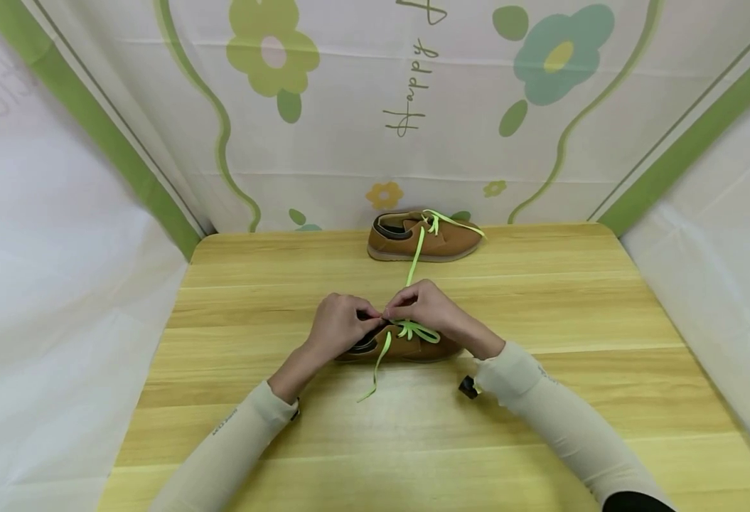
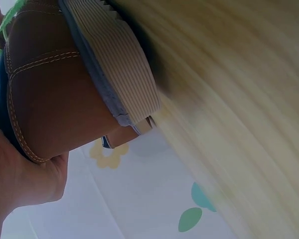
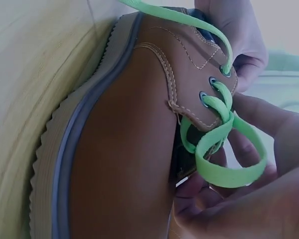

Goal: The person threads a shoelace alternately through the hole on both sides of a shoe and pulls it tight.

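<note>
A brown lace-up shoe (image 1: 413, 349) with a pale ridged sole stands on the table, toe to the right. My left hand (image 1: 338, 326) is at its heel opening, thumb and index finger pinching near the top edge. From the toe side my right hand (image 1: 431, 310) reaches over, its fingertips meeting the left ones and pinching at the far lacing edge, apparently on the lace. The green shoelace (image 3: 231, 175) makes a slack loop over the tongue; one end (image 1: 382, 363) hangs from the near top eyelet onto the table. Between the fingertips, the exact point is hidden.
A second brown shoe (image 1: 448, 243) with green laces stands at the table's back edge; one lace trails toward my right hand. The wooden table (image 1: 253, 299) reaches a flowered cloth wall (image 1: 349, 142). Below my right cuff shows a small black device (image 1: 468, 387).
</note>
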{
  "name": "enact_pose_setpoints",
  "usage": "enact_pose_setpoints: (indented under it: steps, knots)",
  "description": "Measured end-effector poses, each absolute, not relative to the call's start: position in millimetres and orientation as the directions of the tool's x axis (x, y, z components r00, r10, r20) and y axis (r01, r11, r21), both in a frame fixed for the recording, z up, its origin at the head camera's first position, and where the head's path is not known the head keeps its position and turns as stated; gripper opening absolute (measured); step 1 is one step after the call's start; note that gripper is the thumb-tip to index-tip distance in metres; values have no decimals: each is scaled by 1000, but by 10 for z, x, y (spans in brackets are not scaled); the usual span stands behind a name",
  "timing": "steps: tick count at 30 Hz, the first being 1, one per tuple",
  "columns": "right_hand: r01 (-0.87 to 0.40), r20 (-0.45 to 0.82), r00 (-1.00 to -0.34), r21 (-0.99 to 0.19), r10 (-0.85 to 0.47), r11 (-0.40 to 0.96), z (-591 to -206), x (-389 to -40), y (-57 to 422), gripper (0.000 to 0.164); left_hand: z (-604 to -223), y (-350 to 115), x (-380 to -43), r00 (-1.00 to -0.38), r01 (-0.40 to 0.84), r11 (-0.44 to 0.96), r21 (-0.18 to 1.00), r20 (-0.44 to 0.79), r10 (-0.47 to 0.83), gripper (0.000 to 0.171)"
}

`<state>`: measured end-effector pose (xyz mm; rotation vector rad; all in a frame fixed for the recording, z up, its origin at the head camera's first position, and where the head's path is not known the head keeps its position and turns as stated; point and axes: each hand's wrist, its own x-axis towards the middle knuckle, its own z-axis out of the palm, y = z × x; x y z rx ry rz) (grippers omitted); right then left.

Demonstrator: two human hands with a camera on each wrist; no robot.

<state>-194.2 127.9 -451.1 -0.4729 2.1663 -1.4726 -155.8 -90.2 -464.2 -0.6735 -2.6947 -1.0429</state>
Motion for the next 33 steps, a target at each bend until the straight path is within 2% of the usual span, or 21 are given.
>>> enact_pose_setpoints:
  steps: [8, 17, 27, 33]
  knots:
    - [56, -167, -887, -965, -431, 258, -4475, -1981, 1451, 26, -4649, -892, -1547, -892, 452, 660, 600, 292, 346, 7]
    - [172, -173, -932, -985, -319, 30, -4470, -2065, 1865, 31, -4658, -890, -1544, -904, 428, 663, 614, 303, 303, 4]
    - [260, -221, -947, -953, -232, -154, -4514, -2096, 2285, 16, -4662, -880, -1546, -894, 447, 654, 611, 327, 306, 3]
    - [284, -249, -952, -937, -178, -205, -4554, -2097, 2461, 15, -4672, -881, -1551, -887, 460, 654, 601, 346, 305, 5]
